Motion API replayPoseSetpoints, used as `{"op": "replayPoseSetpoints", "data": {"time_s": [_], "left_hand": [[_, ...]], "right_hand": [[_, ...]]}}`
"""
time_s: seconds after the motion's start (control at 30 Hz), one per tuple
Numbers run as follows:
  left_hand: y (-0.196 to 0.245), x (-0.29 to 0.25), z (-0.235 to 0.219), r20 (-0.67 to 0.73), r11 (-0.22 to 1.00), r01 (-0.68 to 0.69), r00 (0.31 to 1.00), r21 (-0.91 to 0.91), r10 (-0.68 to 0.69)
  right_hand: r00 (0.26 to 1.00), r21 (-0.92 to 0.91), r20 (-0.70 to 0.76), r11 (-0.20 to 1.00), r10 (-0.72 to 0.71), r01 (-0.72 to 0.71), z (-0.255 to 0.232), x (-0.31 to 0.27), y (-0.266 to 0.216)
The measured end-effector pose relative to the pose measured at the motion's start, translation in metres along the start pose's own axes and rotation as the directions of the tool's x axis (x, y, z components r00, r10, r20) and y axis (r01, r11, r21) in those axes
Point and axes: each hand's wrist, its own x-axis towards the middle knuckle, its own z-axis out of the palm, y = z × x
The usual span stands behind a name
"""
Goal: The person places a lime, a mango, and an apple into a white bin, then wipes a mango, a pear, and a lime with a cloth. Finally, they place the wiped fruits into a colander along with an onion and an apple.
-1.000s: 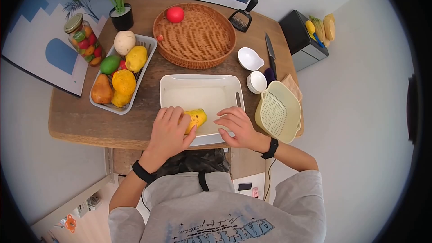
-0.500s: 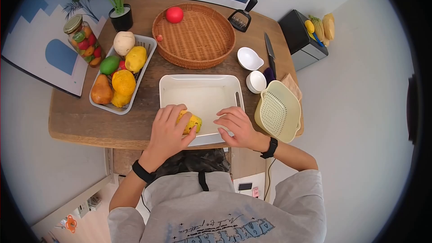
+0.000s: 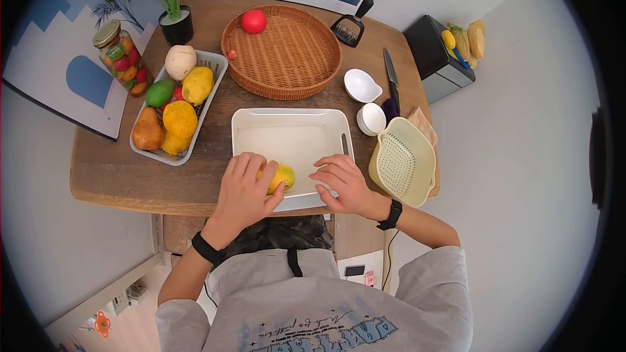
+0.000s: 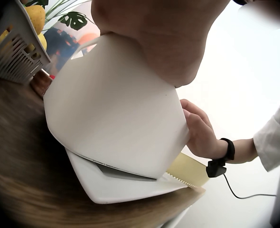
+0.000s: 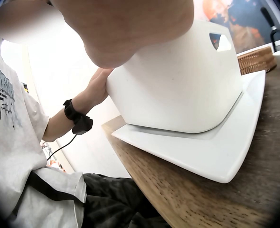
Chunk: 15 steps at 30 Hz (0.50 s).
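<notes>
Seemingly handling the yellow fruit (image 3: 283, 177) inside the near side of the white tub (image 3: 293, 133), curling the left hand (image 3: 245, 186) round it and holding the right hand (image 3: 345, 186) close by, leaving those fingers loose and not touching the fruit. Probably needing a soft, steady hold next. Hiding partly under the left fingers, and wholly behind the tub's wall in both wrist views, so not showing any underside.

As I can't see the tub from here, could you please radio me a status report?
Left hand at the yellow fruit, grip unclear. Right hand relaxed, no fruit held. Fruit inside white tub, partly covered by left hand. No obstruction seen between hands.
</notes>
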Motion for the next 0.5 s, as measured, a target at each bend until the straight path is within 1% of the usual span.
{"op": "replayPoseSetpoints", "data": {"time_s": [0.03, 0.13, 0.23, 0.33, 0.43, 0.5], "left_hand": [[0.0012, 0.0007, -0.0004, -0.021, 1.000, 0.002, 1.000, 0.001, -0.002], [-0.0004, 0.0065, 0.0020, -0.144, 0.992, -0.109, 0.983, 0.060, 0.117], [-0.0044, 0.0037, 0.0066, -0.111, 0.987, -0.132, 0.984, 0.089, 0.142], [-0.0008, 0.0014, -0.0003, 0.009, 1.000, -0.025, 1.000, -0.004, 0.025], [-0.0020, -0.0035, 0.0019, 0.008, 0.998, 0.043, 0.999, -0.052, -0.043], [0.0014, 0.0019, -0.0001, -0.075, 1.000, -0.013, 0.997, -0.016, 0.012]], "right_hand": [[1.000, -0.001, -0.004, 1.000, -0.004, 0.004, 0.0000, 0.0004, -0.0004], [1.000, -0.005, -0.010, 1.000, -0.006, 0.006, -0.0003, 0.0016, -0.0012], [1.000, -0.005, -0.013, 1.000, -0.006, 0.006, 0.0005, 0.0011, -0.0009], [1.000, -0.005, -0.012, 1.000, -0.006, 0.006, 0.0010, 0.0003, -0.0003], [1.000, -0.006, -0.011, 1.000, 0.001, -0.001, 0.0004, 0.0002, -0.0008], [1.000, -0.008, -0.010, 1.000, 0.006, -0.006, 0.0001, 0.0002, -0.0016]]}}
